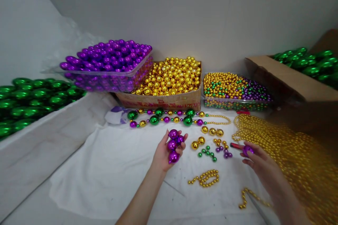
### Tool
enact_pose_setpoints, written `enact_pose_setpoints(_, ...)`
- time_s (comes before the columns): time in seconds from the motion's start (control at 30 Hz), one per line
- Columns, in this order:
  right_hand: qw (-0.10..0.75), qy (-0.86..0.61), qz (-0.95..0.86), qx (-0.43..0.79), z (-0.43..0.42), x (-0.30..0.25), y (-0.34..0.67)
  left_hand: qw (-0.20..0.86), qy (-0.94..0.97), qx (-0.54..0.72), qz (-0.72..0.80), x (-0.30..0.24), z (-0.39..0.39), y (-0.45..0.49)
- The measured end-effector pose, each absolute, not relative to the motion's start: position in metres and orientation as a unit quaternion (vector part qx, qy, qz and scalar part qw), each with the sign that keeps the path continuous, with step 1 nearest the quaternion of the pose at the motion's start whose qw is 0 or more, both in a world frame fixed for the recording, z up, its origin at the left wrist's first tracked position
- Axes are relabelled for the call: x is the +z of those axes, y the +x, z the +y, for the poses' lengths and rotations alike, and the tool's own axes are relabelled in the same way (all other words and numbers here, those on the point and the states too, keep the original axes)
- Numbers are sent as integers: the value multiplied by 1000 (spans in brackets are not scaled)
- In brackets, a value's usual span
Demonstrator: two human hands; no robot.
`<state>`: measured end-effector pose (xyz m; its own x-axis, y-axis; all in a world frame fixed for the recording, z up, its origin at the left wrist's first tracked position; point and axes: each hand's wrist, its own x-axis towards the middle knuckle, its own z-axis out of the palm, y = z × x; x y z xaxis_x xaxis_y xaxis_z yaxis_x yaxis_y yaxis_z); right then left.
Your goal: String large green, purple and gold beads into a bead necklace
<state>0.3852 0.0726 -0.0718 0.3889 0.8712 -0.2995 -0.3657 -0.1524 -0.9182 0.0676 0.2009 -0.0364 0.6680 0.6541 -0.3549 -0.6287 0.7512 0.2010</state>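
My left hand (165, 151) is closed around several shiny purple beads (172, 145), which rest in the palm and fingers. To the right, my right hand (257, 160) pinches one purple bead (248, 150) between thumb and fingers. A slim red object with a dark end (236, 146) points left from beside that bead; whether the hand grips it I cannot tell. Between the hands lie large gold beads (198, 142), small green beads (207, 152) and small purple beads (224, 153). A gold bead strand (209, 178) lies coiled nearer to me.
A finished-looking necklace (166, 119) stretches along the back of the white cloth (105, 179). Behind it stand a purple bead tub (105, 77), a gold bead box (163, 100) and a mixed bead tub (235, 103). Gold strands (298, 161) heap at right; green beads (34, 102) fill the left box.
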Motion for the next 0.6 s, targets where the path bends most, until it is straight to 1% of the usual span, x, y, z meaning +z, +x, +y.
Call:
enact_pose_setpoints(0.13, 624, -571, -197, 496, 65, -77, 391, 909, 21, 352, 225, -44, 201, 63)
enact_pose_setpoints(0.37, 613, -581, -179, 505, 64, -78, 394, 914, 28, 329, 236, -56, 211, 71)
enact_pose_setpoints(0.5, 600, -595, -223, 487, 74, -71, 382, 915, 45, 311, 252, -59, 223, 78)
enact_pose_setpoints(0.6, 549, -609, -316, 477, 93, -67, 358, 916, 61, 302, 257, -62, 231, 82)
